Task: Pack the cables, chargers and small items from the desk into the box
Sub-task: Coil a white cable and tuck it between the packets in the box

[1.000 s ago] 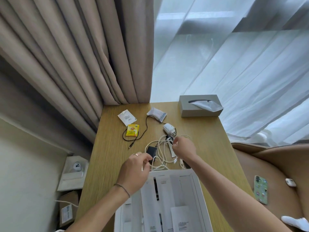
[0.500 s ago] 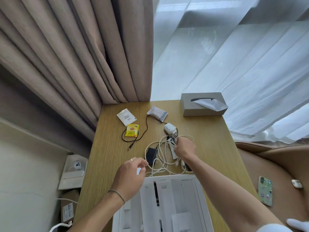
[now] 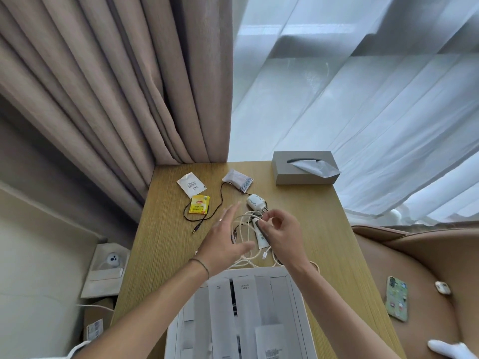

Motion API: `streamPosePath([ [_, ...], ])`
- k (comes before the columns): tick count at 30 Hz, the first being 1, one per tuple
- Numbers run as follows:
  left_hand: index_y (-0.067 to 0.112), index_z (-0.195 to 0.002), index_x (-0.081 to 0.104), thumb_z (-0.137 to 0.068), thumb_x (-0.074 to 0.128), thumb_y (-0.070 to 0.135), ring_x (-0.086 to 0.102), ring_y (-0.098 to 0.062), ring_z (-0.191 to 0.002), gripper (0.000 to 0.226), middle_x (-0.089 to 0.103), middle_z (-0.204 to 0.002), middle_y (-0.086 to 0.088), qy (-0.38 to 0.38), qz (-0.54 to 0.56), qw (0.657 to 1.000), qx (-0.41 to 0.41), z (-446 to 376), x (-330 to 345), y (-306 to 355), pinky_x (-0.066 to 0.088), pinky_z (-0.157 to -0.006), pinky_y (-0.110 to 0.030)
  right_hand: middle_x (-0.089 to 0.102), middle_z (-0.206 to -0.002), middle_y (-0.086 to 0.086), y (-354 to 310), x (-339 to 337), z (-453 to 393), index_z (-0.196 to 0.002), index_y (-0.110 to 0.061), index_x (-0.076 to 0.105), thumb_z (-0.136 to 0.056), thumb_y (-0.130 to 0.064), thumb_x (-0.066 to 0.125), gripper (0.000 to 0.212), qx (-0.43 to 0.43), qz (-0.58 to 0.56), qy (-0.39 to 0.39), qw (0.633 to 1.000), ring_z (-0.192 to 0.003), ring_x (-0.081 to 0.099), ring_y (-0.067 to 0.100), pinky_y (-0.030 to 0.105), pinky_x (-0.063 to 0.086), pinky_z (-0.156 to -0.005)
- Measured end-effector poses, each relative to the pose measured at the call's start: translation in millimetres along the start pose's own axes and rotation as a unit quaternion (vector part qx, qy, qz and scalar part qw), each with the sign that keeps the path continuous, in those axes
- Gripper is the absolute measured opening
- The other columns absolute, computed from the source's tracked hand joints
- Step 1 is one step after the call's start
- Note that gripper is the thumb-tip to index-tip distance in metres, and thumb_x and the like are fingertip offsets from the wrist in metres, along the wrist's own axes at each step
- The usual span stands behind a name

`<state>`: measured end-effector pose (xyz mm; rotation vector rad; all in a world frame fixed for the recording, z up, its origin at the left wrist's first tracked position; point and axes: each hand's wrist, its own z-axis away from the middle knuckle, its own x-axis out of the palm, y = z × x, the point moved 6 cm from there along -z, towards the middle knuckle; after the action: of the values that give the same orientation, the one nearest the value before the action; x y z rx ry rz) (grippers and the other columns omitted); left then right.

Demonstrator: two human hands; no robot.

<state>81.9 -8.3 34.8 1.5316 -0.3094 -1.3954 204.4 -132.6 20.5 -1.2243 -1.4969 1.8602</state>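
Since half a second ago, the left hand (image 3: 225, 238) has left the near edge of the cable pile and spread flat, fingers straight and reaching toward twelve o'clock; its grip is apart and holds nothing. Over the same interval the right hand (image 3: 281, 233) has stayed at the middle of the pile, fingers curled, pinching a small dark piece at the top of a white tube-like item (image 3: 261, 235); what exactly that piece is cannot be told.

Seen from a head camera, a tangle of white cables (image 3: 246, 239) lies at the centre of a wooden desk (image 3: 166, 242), partly under both hands. A white charger (image 3: 255, 202) sits just beyond the tangle at twelve o'clock from the hands. A thin black cable (image 3: 220, 200) loops off toward ten o'clock, beside a yellow tea sachet (image 3: 199, 204), a white sachet (image 3: 191, 184) and a striped packet (image 3: 238, 179).

An open white box (image 3: 298, 301) sits at six o'clock, its far rim touching the tangle. None of the cables is in it yet, as far as shows.

The white tube runs roughly from twelve to six o'clock, already aimed at the box. Judging from this, the right hand is the one placed to draw it back, while the left is nearer the charger.
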Motion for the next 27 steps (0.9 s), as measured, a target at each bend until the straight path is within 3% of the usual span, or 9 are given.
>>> streamPosePath([
  [2,0.042,-0.156,0.016,-0.068,0.088,0.039,0.028,-0.009,-0.147,0.114,0.035,-0.155,0.013,-0.034,0.023,0.999,0.016,0,6,16,0.033,-0.115,-0.032,0.047,-0.055,-0.008,-17,-6,14,-0.076,-0.019,0.067,-0.086,-0.015,0.077,0.015,-0.013,-0.075,-0.020,0.997,-0.056,0.041,0.012,0.032,0.036,-0.059],
  [6,0.028,-0.154,0.029,-0.074,0.089,0.015,0.062,-0.003,-0.117,0.101,0.065,-0.134,0.001,-0.079,0.244,0.966,0.023,10,12,37,0.048,-0.102,-0.027,0.058,-0.071,0.028,-49,-19,35,-0.083,-0.004,0.066,-0.087,-0.011,0.076,0.013,-0.024,-0.222,-0.060,0.973,-0.067,0.051,0.026,0.043,0.043,-0.066],
  [8,0.016,-0.149,0.041,-0.082,0.081,0.012,0.070,-0.013,-0.109,0.078,0.071,-0.123,-0.013,-0.121,0.356,0.926,0.017,19,12,44,0.055,-0.089,-0.026,0.063,-0.073,0.015,-60,-27,41,-0.085,-0.002,0.065,-0.088,-0.011,0.075,0.014,-0.024,-0.290,-0.083,0.953,-0.067,0.059,0.024,0.037,0.050,-0.063],
  [11,0.013,-0.137,0.057,-0.083,0.076,0.042,0.067,-0.021,-0.117,0.064,0.073,-0.120,-0.011,-0.124,0.357,0.924,0.055,34,10,56,0.054,-0.091,-0.027,0.064,-0.075,0.011,-68,-37,48,-0.087,-0.002,0.066,-0.092,-0.005,0.069,0.007,-0.018,-0.336,-0.086,0.938,-0.065,0.060,0.018,0.025,0.053,-0.062],
  [15,-0.005,-0.117,0.065,-0.099,0.054,0.033,0.073,-0.023,-0.090,0.043,0.075,-0.096,-0.015,-0.100,0.339,0.933,0.066,46,9,70,0.055,-0.075,-0.027,0.066,-0.073,0.025,-73,-39,51,-0.084,-0.003,0.067,-0.089,-0.008,0.075,0.010,-0.047,-0.226,-0.069,0.971,-0.063,0.059,0.026,0.038,0.050,-0.059],
  [18,-0.018,-0.087,0.059,-0.098,0.051,0.030,0.053,-0.013,-0.053,0.050,0.056,-0.061,-0.011,-0.096,0.352,0.930,0.046,49,1,75,0.042,-0.057,-0.021,0.056,-0.058,0.001,-72,-39,47,-0.079,-0.012,0.073,-0.081,-0.020,0.082,0.012,-0.069,-0.168,-0.049,0.982,-0.057,0.047,0.015,0.031,0.043,-0.056],
  [20,-0.014,-0.092,0.060,-0.101,0.051,0.021,0.042,-0.012,-0.049,0.037,0.039,-0.055,-0.004,-0.071,0.371,0.926,0.024,51,-10,76,0.035,-0.053,-0.026,0.068,-0.072,-0.001,-73,-30,46,-0.087,-0.017,0.075,-0.083,-0.030,0.080,0.014,-0.054,-0.194,-0.066,0.977,-0.067,0.062,0.015,0.030,0.051,-0.067],
  [24,0.004,-0.090,0.052,-0.106,0.039,0.014,0.043,-0.016,-0.044,0.023,0.038,-0.055,-0.003,-0.010,0.484,0.875,-0.025,52,-51,75,0.038,-0.051,-0.029,0.078,-0.096,0.007,-70,19,63,-0.106,-0.019,0.074,-0.102,-0.038,0.050,0.031,-0.038,-0.213,-0.247,0.944,-0.097,0.072,0.029,0.036,0.055,-0.092],
  [27,0.010,-0.085,0.051,-0.107,0.036,0.017,0.043,-0.017,-0.046,0.027,0.042,-0.059,-0.004,0.036,0.538,0.842,0.009,59,-100,68,0.041,-0.046,-0.026,0.075,-0.084,-0.001,-51,48,74,-0.092,-0.019,0.073,-0.090,-0.047,0.064,0.029,-0.103,0.036,-0.325,0.939,-0.086,0.067,0.022,0.042,0.056,-0.085],
])
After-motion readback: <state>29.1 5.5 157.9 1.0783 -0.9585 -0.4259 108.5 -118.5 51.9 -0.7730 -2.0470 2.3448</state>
